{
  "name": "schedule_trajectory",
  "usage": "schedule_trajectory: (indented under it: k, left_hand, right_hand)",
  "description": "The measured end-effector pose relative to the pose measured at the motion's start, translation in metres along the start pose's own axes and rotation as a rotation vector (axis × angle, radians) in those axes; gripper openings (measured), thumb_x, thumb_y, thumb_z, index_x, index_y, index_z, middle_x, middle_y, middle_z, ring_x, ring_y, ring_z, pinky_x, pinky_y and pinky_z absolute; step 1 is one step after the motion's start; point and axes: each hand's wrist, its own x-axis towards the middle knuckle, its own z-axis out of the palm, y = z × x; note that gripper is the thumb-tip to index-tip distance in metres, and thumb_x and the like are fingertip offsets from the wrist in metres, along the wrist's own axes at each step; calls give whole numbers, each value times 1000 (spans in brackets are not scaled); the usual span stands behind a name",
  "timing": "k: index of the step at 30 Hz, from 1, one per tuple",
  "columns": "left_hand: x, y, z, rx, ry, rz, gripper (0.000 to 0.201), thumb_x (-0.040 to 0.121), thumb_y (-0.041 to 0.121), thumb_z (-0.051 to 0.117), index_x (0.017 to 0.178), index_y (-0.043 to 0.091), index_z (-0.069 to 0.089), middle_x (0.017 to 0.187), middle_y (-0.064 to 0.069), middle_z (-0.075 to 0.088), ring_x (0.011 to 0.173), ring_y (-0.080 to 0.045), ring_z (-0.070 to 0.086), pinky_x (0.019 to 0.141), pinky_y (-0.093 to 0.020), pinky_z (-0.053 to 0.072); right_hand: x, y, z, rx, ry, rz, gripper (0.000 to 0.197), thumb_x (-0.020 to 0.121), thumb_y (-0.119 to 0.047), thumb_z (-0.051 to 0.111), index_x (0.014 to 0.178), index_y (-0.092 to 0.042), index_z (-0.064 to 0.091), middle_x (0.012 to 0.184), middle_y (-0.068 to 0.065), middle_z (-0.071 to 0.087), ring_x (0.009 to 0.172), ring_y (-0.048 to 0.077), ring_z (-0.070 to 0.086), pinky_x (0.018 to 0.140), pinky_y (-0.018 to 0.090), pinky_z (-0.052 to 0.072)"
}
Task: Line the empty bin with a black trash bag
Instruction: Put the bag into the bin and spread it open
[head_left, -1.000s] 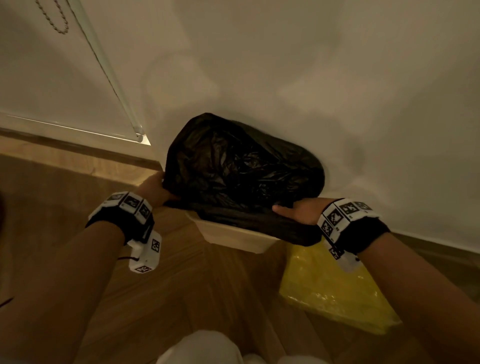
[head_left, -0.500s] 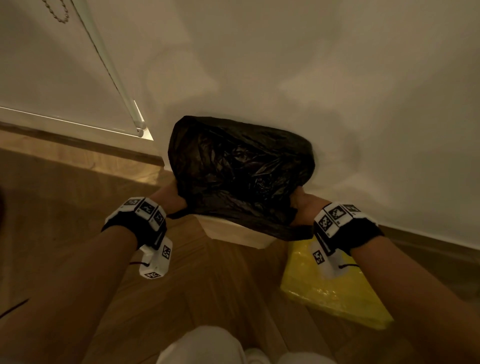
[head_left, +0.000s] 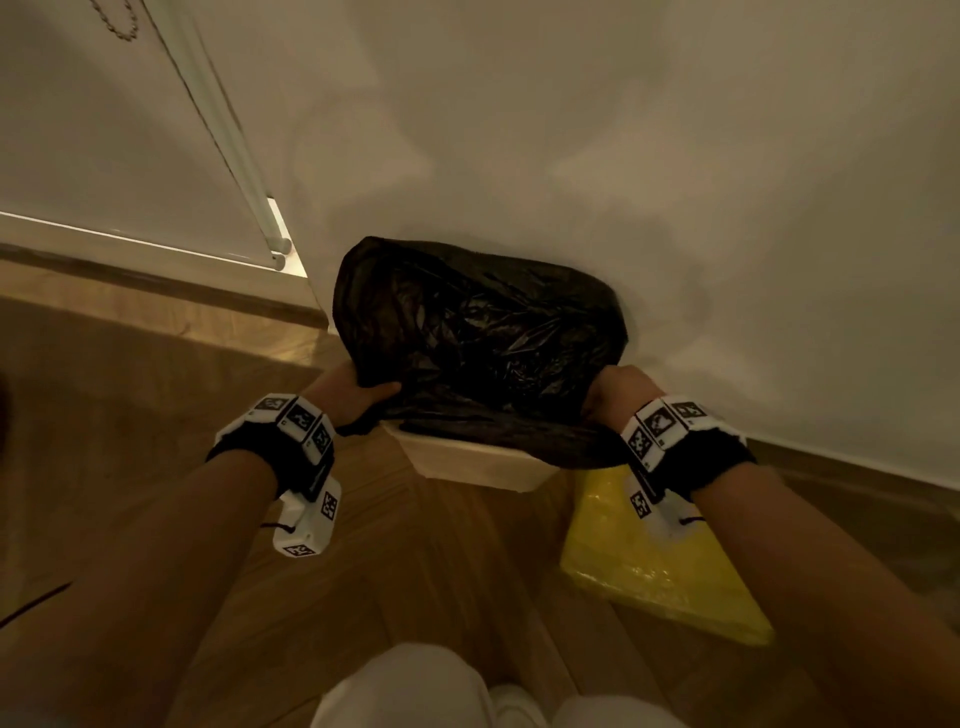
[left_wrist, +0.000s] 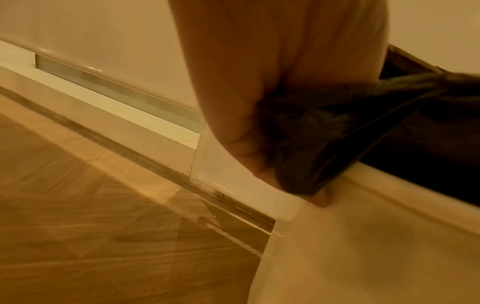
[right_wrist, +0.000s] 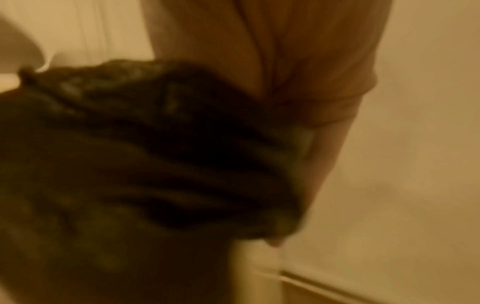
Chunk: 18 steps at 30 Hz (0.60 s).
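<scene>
Both hands stretch a black trash bag (head_left: 483, 343) over a white bin (head_left: 475, 465) standing against the far wall.

The left hand (head_left: 345, 389) clutches the bag's gathered edge at the bin's left rim — fingers curled round bunched plastic. The right hand (head_left: 615, 392) grips the right edge the same way, its view blurred. The bag billows above the opening — its near hem draped over the rim. A yellow packet (head_left: 660, 561) lies on the wooden floor (head_left: 156, 405), right of the bin.
</scene>
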Motion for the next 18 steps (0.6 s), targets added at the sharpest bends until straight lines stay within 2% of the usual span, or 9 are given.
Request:
schedule_trajectory:
  k: [3, 5, 7, 10, 13, 15, 18]
  left_hand:
    - [-2, 2, -2, 28, 2, 29, 42, 93, 27, 51, 128, 4, 52, 128, -22, 58, 115, -35, 55, 95, -35, 42]
    - [-2, 2, -1, 29, -3, 41, 38, 93, 25, 51, 124, 2, 55, 122, -24, 60, 102, -32, 58, 85, -34, 43]
    - [-2, 2, 0, 30, -9, 62, 35, 93, 23, 51, 121, 2, 54, 120, -26, 60, 95, -32, 57, 86, -38, 44]
    - [-1, 3, -1, 86, 11, 84, 40, 92, 22, 53, 127, 4, 51, 126, -24, 57, 114, -36, 54, 95, -39, 43]
    - [-1, 6, 1, 97, 51, 92, 39, 90, 18, 53, 126, 2, 52, 127, -21, 57, 117, -35, 53, 94, -35, 42]
    - [-3, 7, 3, 106, 73, 89, 39, 91, 17, 52, 127, 1, 52, 128, -22, 56, 118, -35, 52, 96, -35, 41]
    - [-5, 5, 4, 116, 86, 79, 41, 91, 18, 54, 128, 2, 52, 129, -22, 56, 120, -35, 51, 98, -36, 40]
  right_hand:
    - [1, 2, -2, 102, 85, 62, 28, 85, -17, 58, 102, 3, 66, 109, 21, 67, 101, 35, 63, 83, 35, 50]
    - [0, 7, -7, 207, 182, 126, 26, 86, -12, 53, 104, 5, 59, 110, 25, 63, 102, 37, 61, 77, 33, 48]
    - [-2, 12, -9, 260, 248, 168, 24, 85, -8, 51, 104, 6, 56, 109, 27, 62, 100, 38, 60, 71, 30, 42]
    - [-6, 13, -6, 299, 244, 179, 31, 82, -12, 57, 109, 1, 55, 112, 25, 62, 101, 37, 60, 74, 30, 45]
    - [-8, 6, -3, 371, 230, 175, 41, 80, -28, 59, 116, -9, 52, 112, 18, 62, 101, 35, 60, 72, 27, 42]
    - [-7, 1, -3, 348, 236, 137, 45, 79, -37, 61, 115, -11, 53, 107, 15, 62, 100, 33, 61, 71, 27, 42]
    - [-6, -1, 2, 212, 210, 62, 35, 82, -30, 63, 105, -5, 61, 105, 17, 66, 97, 33, 63, 73, 31, 48]
